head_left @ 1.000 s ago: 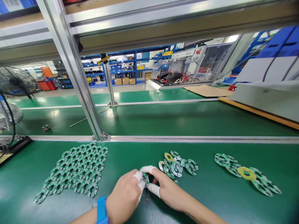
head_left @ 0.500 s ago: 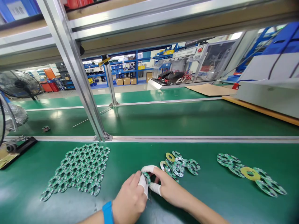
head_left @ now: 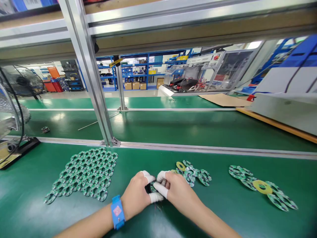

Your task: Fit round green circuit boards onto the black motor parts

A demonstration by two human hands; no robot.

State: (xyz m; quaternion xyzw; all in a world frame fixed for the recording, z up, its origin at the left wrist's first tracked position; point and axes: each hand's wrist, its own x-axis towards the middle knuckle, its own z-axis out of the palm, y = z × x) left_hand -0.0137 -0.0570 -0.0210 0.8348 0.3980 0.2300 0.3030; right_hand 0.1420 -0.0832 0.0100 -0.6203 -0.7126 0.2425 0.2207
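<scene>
A small green ring-shaped board point(head_left: 153, 187) is between my two hands at the lower middle, largely hidden by the fingers. My left hand point(head_left: 139, 193), with white finger covers and a blue wristband point(head_left: 117, 211), grips its left side between thumb and forefinger. From the right, my right hand point(head_left: 176, 190), also in white finger covers, pinches the board's right side. Many like boards point(head_left: 84, 172) lie in a close-set patch at the left. Just beyond my right hand is a loose heap of boards point(head_left: 191, 172) with a yellow ring point(head_left: 180, 166).
Farther right on the green table point(head_left: 138, 221) lie several more boards point(head_left: 237, 172) and another yellow ring point(head_left: 262, 187). A metal post point(head_left: 90, 76) rises behind the left patch. A black-edged fixture point(head_left: 26, 148) stands at the far left.
My left hand has turned, so its thumb now lies below the board and its wristband faces up. My right fingers have closed in on the board. The view has shifted slightly.
</scene>
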